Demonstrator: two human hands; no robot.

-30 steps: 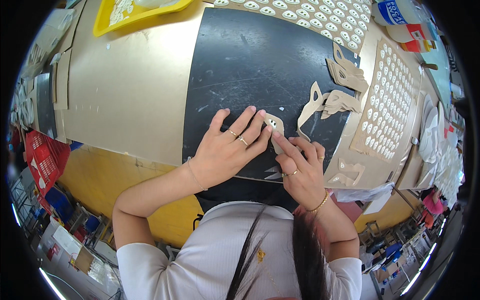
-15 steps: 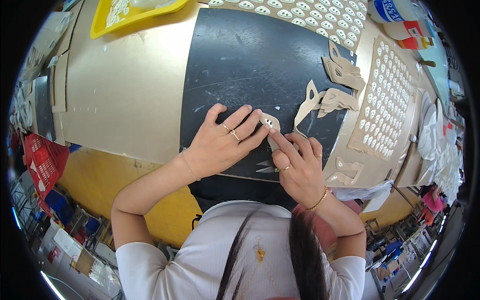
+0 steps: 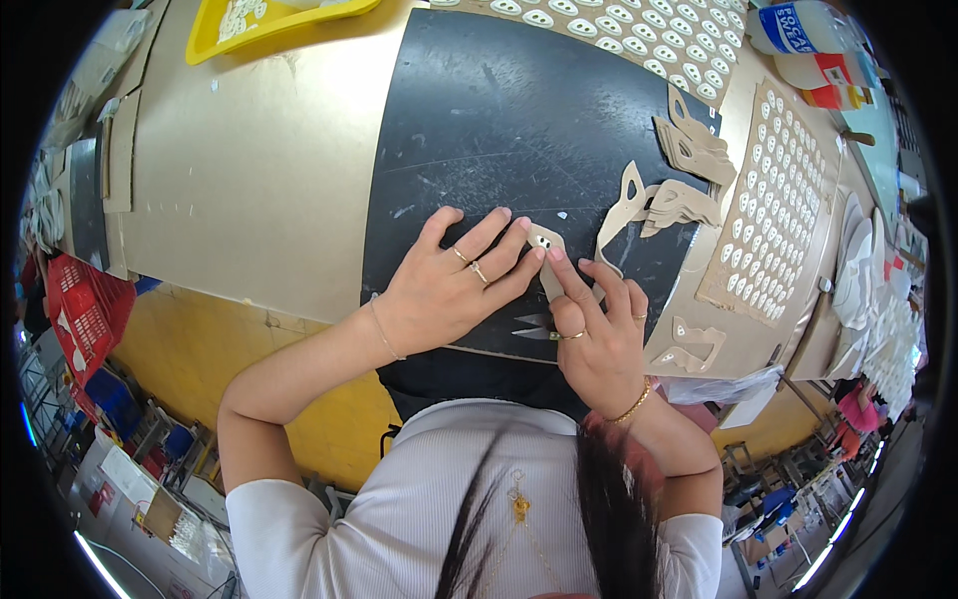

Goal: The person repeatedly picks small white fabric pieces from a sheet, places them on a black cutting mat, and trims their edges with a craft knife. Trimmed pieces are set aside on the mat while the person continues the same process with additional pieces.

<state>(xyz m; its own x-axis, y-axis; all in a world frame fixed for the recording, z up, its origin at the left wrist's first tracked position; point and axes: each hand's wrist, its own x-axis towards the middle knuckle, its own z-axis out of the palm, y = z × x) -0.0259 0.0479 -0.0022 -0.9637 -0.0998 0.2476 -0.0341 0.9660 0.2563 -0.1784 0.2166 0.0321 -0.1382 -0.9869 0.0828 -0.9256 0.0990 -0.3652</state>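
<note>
A small beige cut-out piece (image 3: 552, 284) lies on the black mat between my two hands. On it sits a white oval tab (image 3: 543, 242) with dark holes. My left hand (image 3: 454, 275) is palm down with curved fingers; two fingertips hold the beige piece by the tab, and the thumb is hidden. My right hand (image 3: 604, 329) presses its index fingertip at the tab's lower edge. Small pointed snips (image 3: 534, 327) stick out leftward from under the same hand, blades apart, their handle mostly hidden. Just right of my fingers is a stack of similar beige cut-outs (image 3: 621, 212).
The black mat (image 3: 479, 120) covers the table's middle. More beige cut-outs (image 3: 689, 150) are stacked at its right edge. Sheets of white oval tabs (image 3: 763, 210) lie right and at the back. A yellow tray (image 3: 205, 40) stands far left, plastic bottles (image 3: 808, 30) far right.
The whole view has shifted slightly. Both hands stay at the beige piece, with the right index fingertip still against the white tab.
</note>
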